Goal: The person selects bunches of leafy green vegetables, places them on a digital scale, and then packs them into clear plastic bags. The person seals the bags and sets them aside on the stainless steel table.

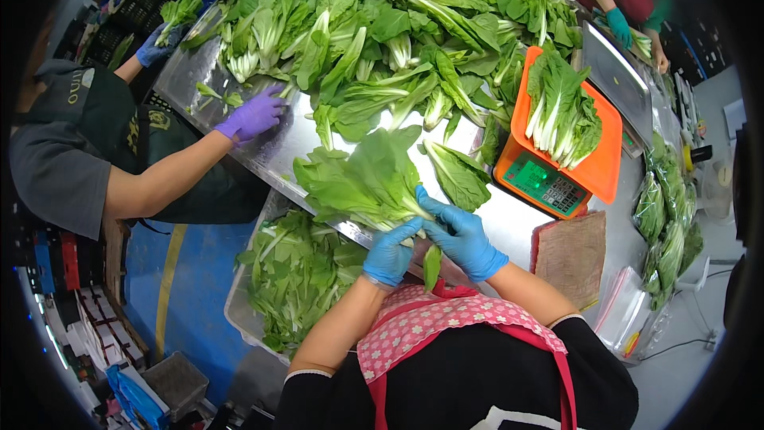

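Note:
My left hand [391,254], in a blue glove, grips the stem end of a leafy green vegetable [364,179] over the metal table's near edge. Gloved alike, my right hand [462,233] pinches the same plant's stalks from the other side. A small loose leaf [432,267] hangs below the right hand. Beyond the hands a large heap of leafy greens [370,54] covers the back of the table. One separate bunch [456,174] lies just past my right hand. An orange digital scale [540,182] with a lit display stands to the right, bearing several greens [561,107] on its tray.
Below the table's left edge, a plastic bin [239,304] holds many leaves. A co-worker's purple-gloved hand [253,116] rests at the table's left; another person [621,27] works at the far right. A brown cloth [570,257], bagged greens [668,215] and plastic bags [624,310] lie right.

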The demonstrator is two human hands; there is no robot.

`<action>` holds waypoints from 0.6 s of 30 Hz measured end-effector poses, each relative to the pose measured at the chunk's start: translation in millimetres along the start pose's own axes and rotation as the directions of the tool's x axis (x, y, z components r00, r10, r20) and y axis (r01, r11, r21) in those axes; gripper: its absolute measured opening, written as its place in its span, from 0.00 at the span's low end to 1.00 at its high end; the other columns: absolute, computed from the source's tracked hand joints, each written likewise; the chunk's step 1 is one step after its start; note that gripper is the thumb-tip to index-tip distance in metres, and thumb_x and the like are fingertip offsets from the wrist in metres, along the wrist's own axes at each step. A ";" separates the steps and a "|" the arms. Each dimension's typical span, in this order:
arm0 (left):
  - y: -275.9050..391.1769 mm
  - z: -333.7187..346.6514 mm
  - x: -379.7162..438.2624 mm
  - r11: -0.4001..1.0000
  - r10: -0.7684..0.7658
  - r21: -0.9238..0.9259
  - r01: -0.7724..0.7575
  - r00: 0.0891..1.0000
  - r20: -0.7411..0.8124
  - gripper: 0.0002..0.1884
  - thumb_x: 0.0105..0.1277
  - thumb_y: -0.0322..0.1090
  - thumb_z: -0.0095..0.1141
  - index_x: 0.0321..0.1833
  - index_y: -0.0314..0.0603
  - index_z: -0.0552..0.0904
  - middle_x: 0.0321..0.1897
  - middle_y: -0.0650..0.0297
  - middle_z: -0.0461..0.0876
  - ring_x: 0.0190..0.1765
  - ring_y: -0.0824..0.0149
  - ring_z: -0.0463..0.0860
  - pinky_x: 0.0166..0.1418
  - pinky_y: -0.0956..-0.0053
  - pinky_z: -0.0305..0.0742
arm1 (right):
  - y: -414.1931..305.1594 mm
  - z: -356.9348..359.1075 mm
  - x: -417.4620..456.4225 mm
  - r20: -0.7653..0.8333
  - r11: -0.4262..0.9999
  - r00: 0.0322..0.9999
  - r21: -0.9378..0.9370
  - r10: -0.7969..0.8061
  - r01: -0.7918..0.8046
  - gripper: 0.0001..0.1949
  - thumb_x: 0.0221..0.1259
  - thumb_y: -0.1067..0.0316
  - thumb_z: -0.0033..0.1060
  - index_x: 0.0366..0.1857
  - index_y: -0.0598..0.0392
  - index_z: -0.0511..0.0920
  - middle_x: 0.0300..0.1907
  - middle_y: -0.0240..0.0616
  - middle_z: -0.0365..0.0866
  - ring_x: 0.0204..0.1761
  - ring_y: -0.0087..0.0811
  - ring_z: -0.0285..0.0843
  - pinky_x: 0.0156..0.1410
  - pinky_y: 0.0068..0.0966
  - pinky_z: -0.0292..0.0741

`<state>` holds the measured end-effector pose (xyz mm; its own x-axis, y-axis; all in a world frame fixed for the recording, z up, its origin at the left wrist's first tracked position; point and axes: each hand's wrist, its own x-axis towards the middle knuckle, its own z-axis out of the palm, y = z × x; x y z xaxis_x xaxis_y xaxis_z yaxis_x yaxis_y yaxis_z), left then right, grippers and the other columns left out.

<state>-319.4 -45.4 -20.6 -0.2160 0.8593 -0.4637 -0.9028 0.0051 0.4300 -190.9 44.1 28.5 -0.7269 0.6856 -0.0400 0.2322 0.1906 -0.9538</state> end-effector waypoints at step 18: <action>39.0 16.7 -27.8 0.927 0.372 -0.019 -0.375 0.924 -0.090 0.12 0.63 0.23 0.57 0.49 0.34 0.77 0.43 0.56 0.80 0.48 0.63 0.80 0.56 0.71 0.75 | 3.0 24.9 28.8 -0.097 0.545 0.914 0.825 0.393 -0.147 0.14 0.70 0.66 0.46 0.52 0.62 0.75 0.22 0.30 0.74 0.20 0.20 0.67 0.27 0.15 0.66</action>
<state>-342.4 -60.6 21.9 -0.5691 0.7498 -0.3376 -0.7626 -0.3277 0.5578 -227.2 46.9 17.0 -0.5107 0.7699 -0.3827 -0.2998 -0.5766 -0.7600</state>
